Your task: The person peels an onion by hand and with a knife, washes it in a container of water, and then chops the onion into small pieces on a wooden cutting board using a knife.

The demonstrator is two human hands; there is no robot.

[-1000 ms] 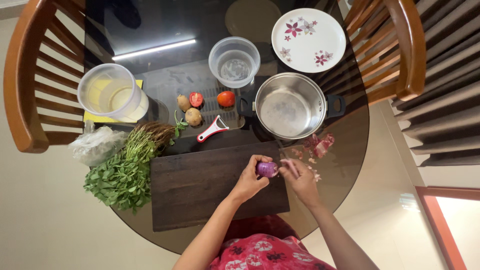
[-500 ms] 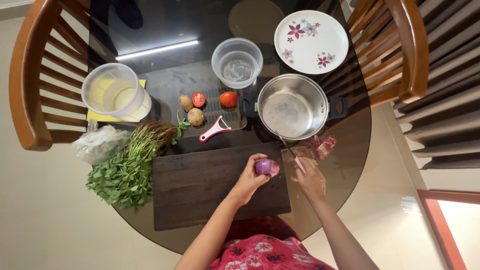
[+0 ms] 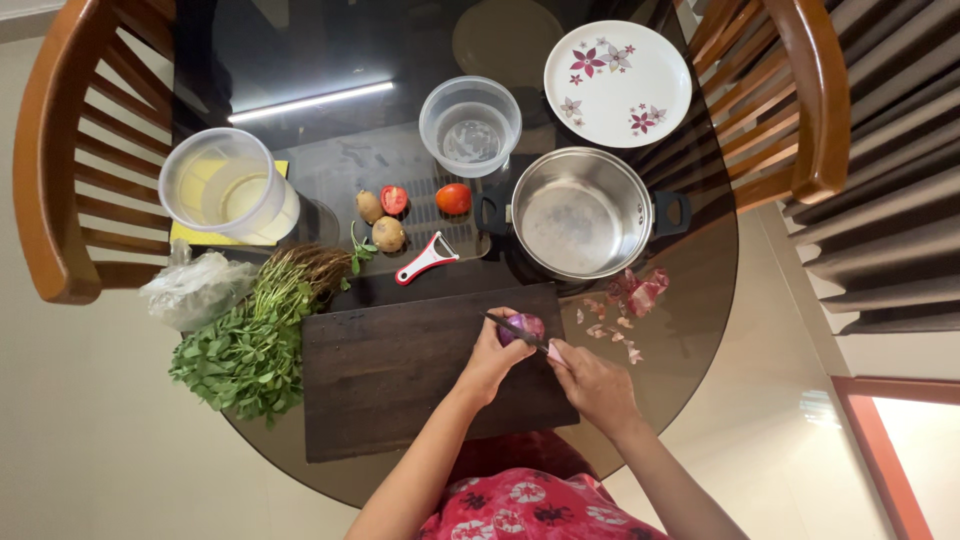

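One small purple onion (image 3: 527, 326) is gripped by the closed left hand (image 3: 493, 356) at the dark wooden board's (image 3: 400, 375) 2 o'clock corner; a thin dark-bladed knife (image 3: 517, 330), clasped by the right hand (image 3: 590, 380), is laid across it, so the fingertips (image 3: 505, 318) could be cut if the round bulb is rolled.

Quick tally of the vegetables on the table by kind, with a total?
Purple onion, held by the left hand on the cutting board while the right hand sets a knife on it: 1
Tomatoes, one whole and one cut piece: 2
Potatoes: 2
Bunch of leafy greens: 1
Total: 6
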